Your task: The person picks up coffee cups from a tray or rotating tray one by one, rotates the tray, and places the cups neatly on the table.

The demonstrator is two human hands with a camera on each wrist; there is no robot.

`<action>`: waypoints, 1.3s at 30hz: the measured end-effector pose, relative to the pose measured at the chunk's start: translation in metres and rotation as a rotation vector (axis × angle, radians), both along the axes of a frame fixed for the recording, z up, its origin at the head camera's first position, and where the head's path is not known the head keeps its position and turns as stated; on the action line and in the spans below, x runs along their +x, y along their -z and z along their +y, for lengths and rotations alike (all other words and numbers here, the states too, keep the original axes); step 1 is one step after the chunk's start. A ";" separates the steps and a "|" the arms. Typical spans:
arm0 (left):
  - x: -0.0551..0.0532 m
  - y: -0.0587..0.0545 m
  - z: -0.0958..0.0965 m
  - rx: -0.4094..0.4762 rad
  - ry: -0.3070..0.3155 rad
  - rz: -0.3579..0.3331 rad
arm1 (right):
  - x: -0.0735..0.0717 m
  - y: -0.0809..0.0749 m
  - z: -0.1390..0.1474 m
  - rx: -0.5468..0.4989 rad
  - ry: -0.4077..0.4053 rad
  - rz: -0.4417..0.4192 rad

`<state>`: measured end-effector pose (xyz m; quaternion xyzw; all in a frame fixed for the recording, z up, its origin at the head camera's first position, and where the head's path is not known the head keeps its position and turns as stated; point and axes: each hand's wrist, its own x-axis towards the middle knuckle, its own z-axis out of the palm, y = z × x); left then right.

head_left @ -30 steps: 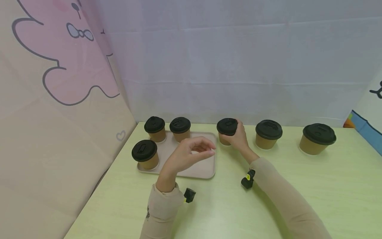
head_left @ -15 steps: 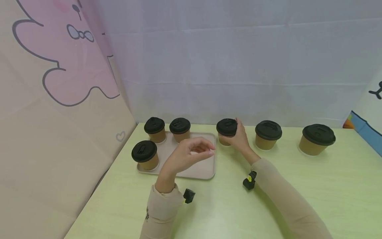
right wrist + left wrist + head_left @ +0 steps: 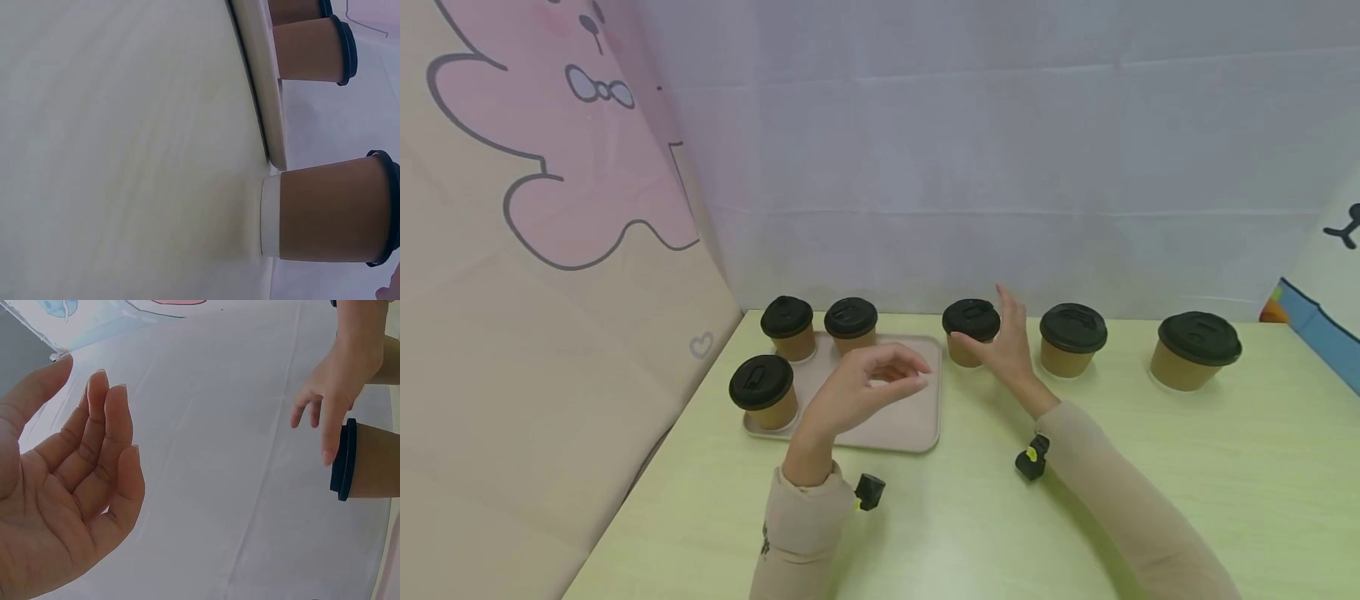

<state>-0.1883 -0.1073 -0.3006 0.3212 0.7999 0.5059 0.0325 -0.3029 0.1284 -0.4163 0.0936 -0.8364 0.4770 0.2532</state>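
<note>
A brown paper cup with a black lid (image 3: 970, 318) stands upright on the table, just right of the tray (image 3: 906, 429). Beside it is my right hand (image 3: 1011, 350), thumb and fingers spread apart, the thumb overlapping the lid's front in the head view. In the right wrist view this cup (image 3: 334, 212) sits with its base on the table, and only a bit of fingertip shows at the corner. My left hand (image 3: 861, 387) hovers over the tray's front part, palm inward and fingers loosely bent; the left wrist view shows nothing in that hand (image 3: 75, 487).
Three more lidded cups stand on the tray: front left (image 3: 763, 392), back left (image 3: 787, 325) and back middle (image 3: 852, 321). To the right on the table are two others, one (image 3: 1071, 337) near my right hand and one (image 3: 1197, 350) farther right. A pale curtain (image 3: 985, 167) hangs behind.
My right hand has loosened from the cup: its fingers have spread off the lid and the hand has shifted slightly right. The cup stays in place; the left hand has hardly moved.
</note>
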 end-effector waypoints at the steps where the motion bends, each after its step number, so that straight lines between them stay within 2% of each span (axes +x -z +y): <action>1: 0.000 0.000 -0.001 0.001 -0.003 0.002 | 0.000 -0.001 0.001 -0.004 0.002 0.025; 4: -0.001 -0.001 -0.002 0.000 -0.014 0.007 | 0.003 -0.006 0.003 -0.016 0.012 0.084; 13: -0.003 -0.001 -0.008 0.017 -0.043 0.009 | 0.018 -0.022 0.010 -0.069 0.040 0.180; 22: -0.004 -0.001 -0.011 0.057 -0.038 -0.019 | 0.033 -0.033 0.019 -0.144 0.078 0.199; 25: -0.005 -0.001 -0.012 0.061 -0.042 -0.012 | 0.041 -0.037 0.024 -0.095 0.070 0.221; 32: -0.007 -0.001 -0.019 0.090 -0.065 -0.019 | 0.060 -0.045 0.039 0.117 0.016 0.289; 39: -0.009 -0.001 -0.025 0.135 -0.061 -0.010 | 0.082 -0.046 0.052 0.182 0.015 0.277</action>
